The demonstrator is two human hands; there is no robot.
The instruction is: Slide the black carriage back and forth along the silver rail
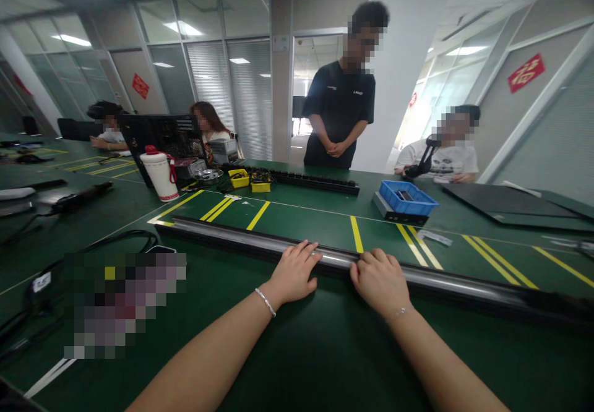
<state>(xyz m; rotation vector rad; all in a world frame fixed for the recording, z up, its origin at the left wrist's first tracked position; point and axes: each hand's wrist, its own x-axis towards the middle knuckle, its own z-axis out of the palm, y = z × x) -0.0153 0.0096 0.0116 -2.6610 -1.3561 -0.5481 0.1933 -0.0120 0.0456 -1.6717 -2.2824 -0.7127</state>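
A long black bar (260, 239) with a shiny, glossy strip along its top lies across the green table in front of me. My left hand (296, 270) rests on its near side, fingers stretched out and apart over the top, thumb on the table side. A short distance to the right, my right hand (381, 281) has its fingers bent over the same bar, closed on its edge; the fingertips are partly hidden. Both wrists wear thin bracelets.
Beyond the bar are a blue bin (408, 198), yellow trays (239, 179), a black power strip (315, 183), a white tumbler (159, 175) and an open computer case (158, 133). Cables and a blurred-out item lie left. One person (341, 103) stands opposite; several others sit around.
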